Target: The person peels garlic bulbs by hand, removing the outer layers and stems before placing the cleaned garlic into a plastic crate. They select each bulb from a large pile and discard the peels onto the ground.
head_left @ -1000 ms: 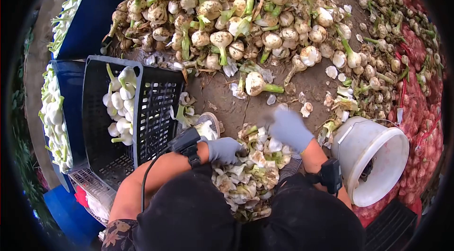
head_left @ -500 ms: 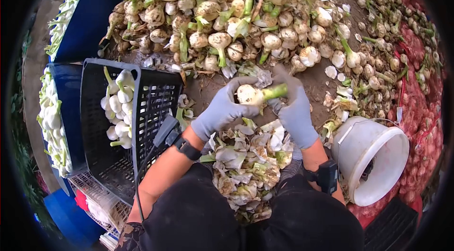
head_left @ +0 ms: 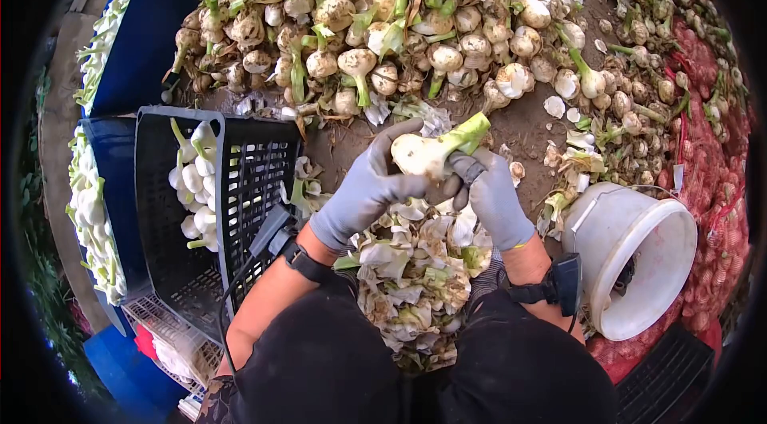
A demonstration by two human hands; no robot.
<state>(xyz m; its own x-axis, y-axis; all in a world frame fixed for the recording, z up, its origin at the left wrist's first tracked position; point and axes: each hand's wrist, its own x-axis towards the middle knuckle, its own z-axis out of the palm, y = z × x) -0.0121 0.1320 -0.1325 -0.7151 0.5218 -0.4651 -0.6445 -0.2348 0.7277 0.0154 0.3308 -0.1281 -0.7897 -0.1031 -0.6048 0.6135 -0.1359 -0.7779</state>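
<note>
A garlic bulb (head_left: 419, 154) with a thick green stem is held in my left hand (head_left: 371, 180), whose gloved fingers and thumb wrap around the bulb's left side. The bulb lies tilted, its stem pointing up and to the right. My right hand (head_left: 494, 196), also in a grey glove, has its fingers curled in against the underside of the bulb where the stem begins. Dark dirt covers those fingertips, and whether they also pinch a bit of skin cannot be made out. Below both hands, a heap of peeled garlic skins (head_left: 415, 272) lies between my legs.
A large pile of dirty garlic (head_left: 343, 25) lies ahead. On the left, a black crate (head_left: 256, 176) holds cleaned bulbs (head_left: 196, 176), beside blue containers (head_left: 120, 208) of garlic. A white bucket (head_left: 587, 224) and red mesh sacks (head_left: 707, 208) are on the right.
The bulb now shows a whiter, cleaner surface and its stem tilts further upward. My right hand has moved from the stem's far end down and in to the bulb's neck.
</note>
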